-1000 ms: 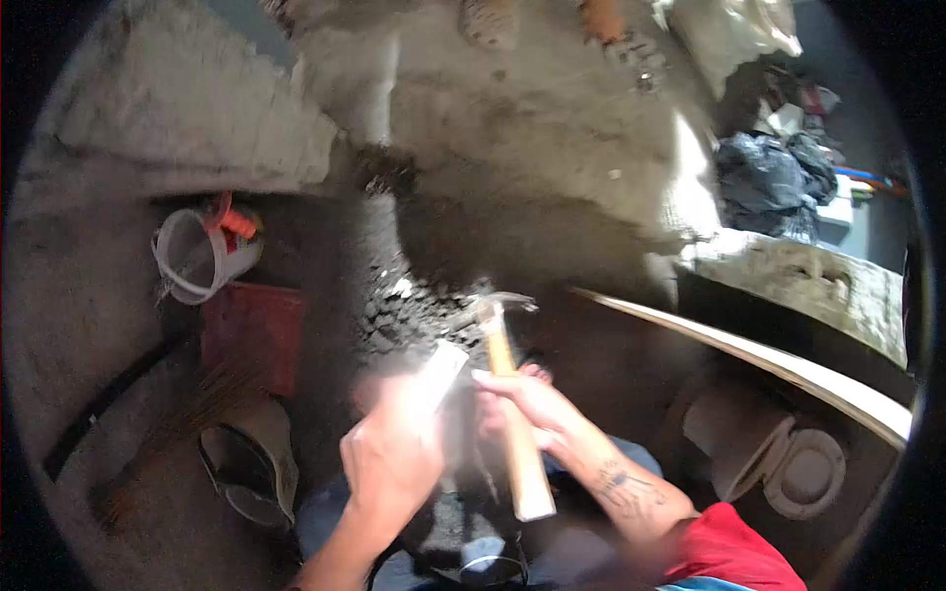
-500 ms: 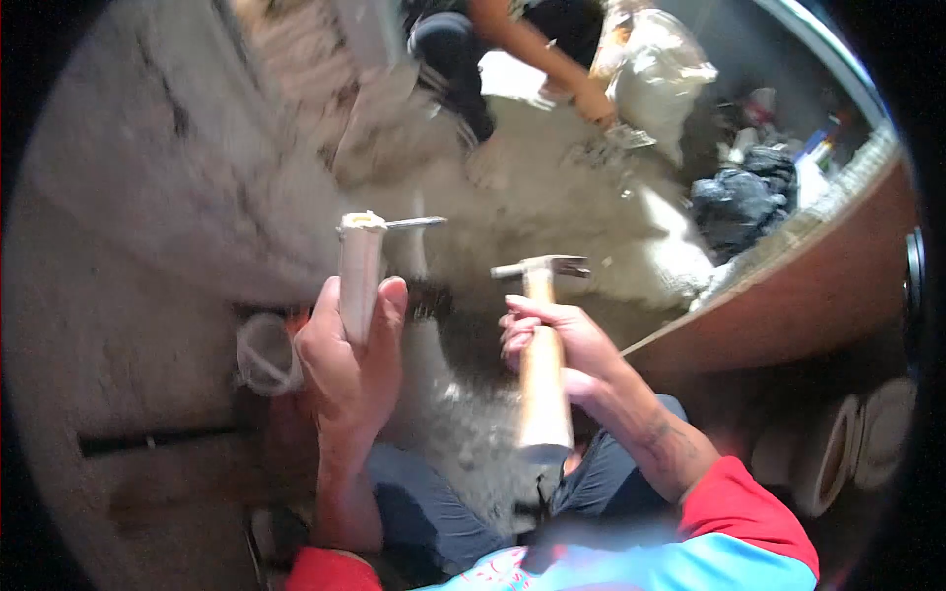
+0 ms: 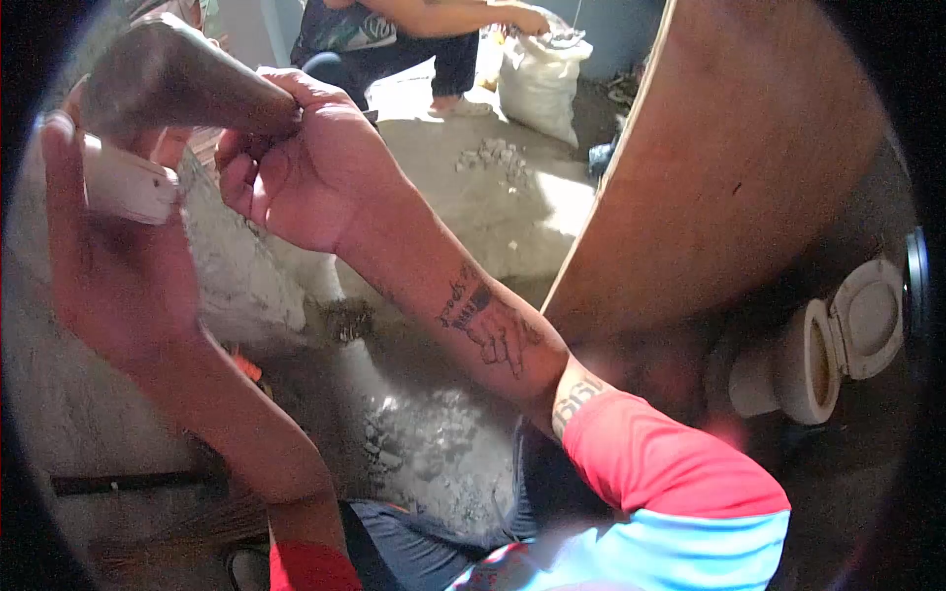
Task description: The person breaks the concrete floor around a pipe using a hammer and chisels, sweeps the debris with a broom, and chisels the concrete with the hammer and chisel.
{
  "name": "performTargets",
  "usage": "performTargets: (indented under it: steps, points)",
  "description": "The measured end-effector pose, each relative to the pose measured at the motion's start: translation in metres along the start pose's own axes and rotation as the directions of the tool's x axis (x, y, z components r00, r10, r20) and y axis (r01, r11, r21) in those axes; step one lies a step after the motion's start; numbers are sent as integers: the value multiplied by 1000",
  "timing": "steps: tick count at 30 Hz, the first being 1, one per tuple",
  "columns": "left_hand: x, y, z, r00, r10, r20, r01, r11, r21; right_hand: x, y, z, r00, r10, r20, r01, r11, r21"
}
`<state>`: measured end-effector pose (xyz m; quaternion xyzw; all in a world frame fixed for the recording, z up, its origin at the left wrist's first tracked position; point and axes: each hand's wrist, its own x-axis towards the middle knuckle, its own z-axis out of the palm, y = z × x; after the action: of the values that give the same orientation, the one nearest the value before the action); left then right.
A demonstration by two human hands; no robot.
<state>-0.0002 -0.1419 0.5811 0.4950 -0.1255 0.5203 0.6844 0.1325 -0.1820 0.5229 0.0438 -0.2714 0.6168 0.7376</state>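
My left hand, raised at the far left, is wrapped around a short white pipe. A small dark spot shows near the pipe's visible end; its other end is hidden. Just above the pipe, my right hand grips a hammer high on its handle, close to the head. The thick handle points left, its broad butt over the left hand. Most of the hammer's head is hidden behind the right hand. I cannot tell whether the handle touches the pipe.
Across the floor a person crouches with a hand at a white sack. A wooden panel slants along the right, and a toilet stands beyond it. Broken rubble lies between my legs. A dark bar is at lower left.
Both hands have moved up and left, bringing the hammer handle over the pipe. The nail sticking out of the pipe no longer shows. The view has shifted, revealing more of the toilet.
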Motion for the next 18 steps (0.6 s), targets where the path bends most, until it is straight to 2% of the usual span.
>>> performTargets:
  steps: [1, 2, 3, 4, 5, 6, 7, 8, 9, 10, 11, 12, 13, 14, 15, 16, 17, 18]
  points:
    - [-10, -9, -3, 1000, -20, -23, 16, 991, -134, 0, 12, -3, 1000, -6, -6, 6, 1000, 18]
    - [-15, -17, -15, 922, -43, 385, 238, 847, -475, 0, 28, 1, 988, -129, -85, 123, 990, -73]
    - [-20, -29, -14, 920, -57, 387, 248, 850, -465, -1, 32, 11, 956, -254, -149, 227, 958, -173]
    - [-26, -38, -6, 941, 222, 255, -280, 934, 220, -1, 34, 15, 970, -205, -134, 200, 979, -46]
    - [-25, -42, -3, 800, 488, 350, -537, 320, 781, 6, 37, 7, 969, -208, -130, 205, 978, -38]
    - [-20, -45, -7, 927, 372, 36, -341, 801, 492, 13, 44, -12, 989, -137, -54, 139, 989, 46]
    - [-17, -41, -11, 924, 380, 40, -349, 797, 494, 19, 50, -22, 997, -66, 27, 62, 990, 124]
    - [-16, -41, -15, 924, 376, -75, -304, 837, 454, 4, 52, 1, 983, -8, -186, -22, 987, -158]
    - [-19, -42, -25, 912, 361, -194, -259, 875, 410, -3, 50, 1, 982, 0, -189, -29, 988, -149]
    - [2, -39, -87, 939, 125, 320, -70, 981, -180, -6, 44, -5, 934, 151, -325, -314, 779, -542]
    - [10, -34, -101, 948, 101, 303, -53, 985, -163, -10, 38, -9, 837, 223, -500, -548, 357, -757]
    - [20, -22, -106, 987, 123, 101, -125, 992, 5, -8, 18, -16, 874, 241, -421, -439, 23, -898]
    - [29, -17, -118, 979, 176, -102, -154, 968, 199, -6, 6, -22, 893, 300, -337, -249, -296, -922]
    - [40, -21, -143, 932, 360, 37, -334, 816, 472, 3, 3, -26, 888, 352, -295, -118, -446, -887]
    - [40, -14, -177, 857, 461, 231, -480, 549, 684, 15, 12, -34, 872, 405, -274, -51, -482, -875]
    - [27, 1, -182, 867, 465, 179, -444, 555, 703, 24, 27, -39, 852, 462, -246, 23, -502, -865]
    - [8, 22, -159, 920, 380, -98, -285, 819, 498, 36, 49, -45, 823, 529, -204, 88, -474, -876]
    - [-2, 38, -146, 918, 357, -172, -255, 864, 434, 30, 55, -40, 795, 580, -181, 145, -470, -871]
